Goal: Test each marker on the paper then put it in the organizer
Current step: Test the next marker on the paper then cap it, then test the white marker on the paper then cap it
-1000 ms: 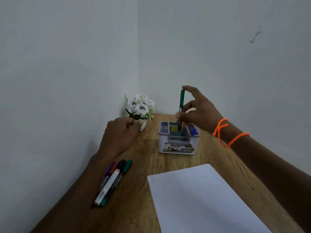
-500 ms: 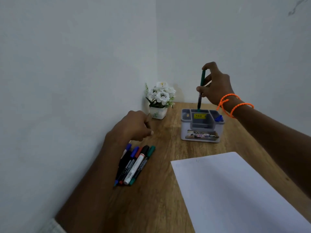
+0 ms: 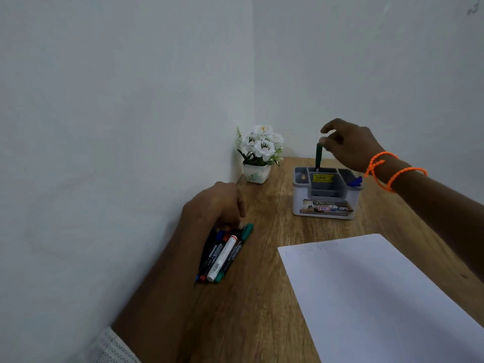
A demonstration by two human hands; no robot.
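A slim dark green marker (image 3: 319, 156) stands nearly upright with its lower end inside a back compartment of the small grey plastic desk organizer (image 3: 327, 203), which sits toward the far edge of the wooden desk (image 3: 262, 310) and carries a yellow price sticker inside and a printed label on its front wall. The right hand (image 3: 351, 145), with orange cord bracelets (image 3: 387, 170) at the wrist, is above the organizer; its fingertips meet the marker's top end, though I cannot tell whether they pinch it or merely touch it. A blue marker cap (image 3: 355, 182) pokes from the organizer's right compartment. Near the desk's left edge, the left hand (image 3: 214, 205) rests with fingers curled loosely onto the far ends of a cluster of markers (image 3: 222, 254) lying side by side, black-, blue-, red- and green-capped, one with a white barrel. A white sheet of paper (image 3: 379, 297) covers the near right corner, and a small white pot of white artificial flowers (image 3: 259, 155) stands in the far left corner.
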